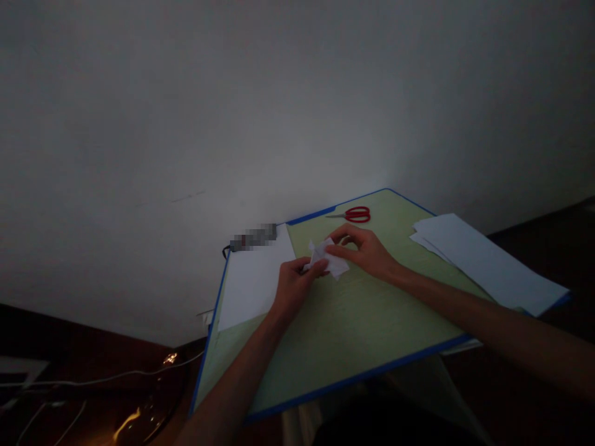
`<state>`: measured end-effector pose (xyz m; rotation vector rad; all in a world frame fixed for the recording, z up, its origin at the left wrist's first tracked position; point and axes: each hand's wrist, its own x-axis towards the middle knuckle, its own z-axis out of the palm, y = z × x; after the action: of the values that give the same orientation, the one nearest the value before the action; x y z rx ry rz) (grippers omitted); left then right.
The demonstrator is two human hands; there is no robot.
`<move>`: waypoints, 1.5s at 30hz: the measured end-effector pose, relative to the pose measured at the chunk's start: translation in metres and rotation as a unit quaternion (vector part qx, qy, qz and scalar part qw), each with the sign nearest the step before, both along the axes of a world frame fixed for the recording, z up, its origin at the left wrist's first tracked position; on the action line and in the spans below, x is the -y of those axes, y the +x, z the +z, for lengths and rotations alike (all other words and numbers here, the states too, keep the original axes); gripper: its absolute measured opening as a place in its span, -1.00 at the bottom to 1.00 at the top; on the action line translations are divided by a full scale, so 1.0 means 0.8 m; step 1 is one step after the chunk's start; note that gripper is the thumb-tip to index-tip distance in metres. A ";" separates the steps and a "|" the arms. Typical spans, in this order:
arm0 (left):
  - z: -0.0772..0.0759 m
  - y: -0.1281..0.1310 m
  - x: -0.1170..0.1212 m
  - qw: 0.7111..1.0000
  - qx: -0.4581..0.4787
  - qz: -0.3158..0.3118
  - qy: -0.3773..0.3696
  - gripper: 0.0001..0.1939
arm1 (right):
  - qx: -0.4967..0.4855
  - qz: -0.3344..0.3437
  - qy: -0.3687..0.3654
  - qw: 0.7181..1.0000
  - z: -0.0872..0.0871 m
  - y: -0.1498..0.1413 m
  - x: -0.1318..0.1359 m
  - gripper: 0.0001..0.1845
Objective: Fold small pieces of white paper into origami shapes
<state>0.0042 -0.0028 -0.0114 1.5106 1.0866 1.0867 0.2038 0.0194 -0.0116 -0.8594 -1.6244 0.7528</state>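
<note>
A small folded piece of white paper (335, 265) is held between my two hands, above the middle of the pale green tabletop (372, 322). My left hand (300, 280) pinches its near left side, thumb on top. On the upper right, the thumb and fingers of my right hand (361, 249) close on the same paper. Its edges stick out in several points, and the exact folds are too blurred to make out. Just beyond my right hand lies a pair of scissors (357, 214) with red handles, blades pointing left.
White sheets (255, 279) lie at the table's left, with a pixelated object (253, 237) at their top edge. More white paper (488, 260) overhangs the right edge. Blue trim borders the table, which stands by a grey wall (297, 111). A white cable (116, 375) runs at lower left.
</note>
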 end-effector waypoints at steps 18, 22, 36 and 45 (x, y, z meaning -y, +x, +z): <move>0.002 0.002 0.002 0.995 -0.088 0.016 0.054 -0.61 | 0.043 -0.035 0.046 0.997 0.000 -0.003 0.002 -0.84; 0.001 0.004 0.003 0.996 -0.074 0.025 0.051 -0.63 | 0.039 -0.035 0.052 0.997 0.002 -0.002 0.002 -0.83; 0.002 0.003 0.003 0.995 -0.004 0.063 0.074 -0.69 | 0.065 -0.020 0.087 0.994 0.000 0.000 0.002 -0.76; 0.001 0.009 0.005 0.999 0.011 0.004 0.044 -0.65 | 0.147 -0.035 0.174 0.973 -0.003 0.000 0.002 -0.84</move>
<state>0.0112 -0.0072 -0.0107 1.5593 1.0426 1.1674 0.2038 0.0181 -0.0137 -0.7925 -1.9054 0.2821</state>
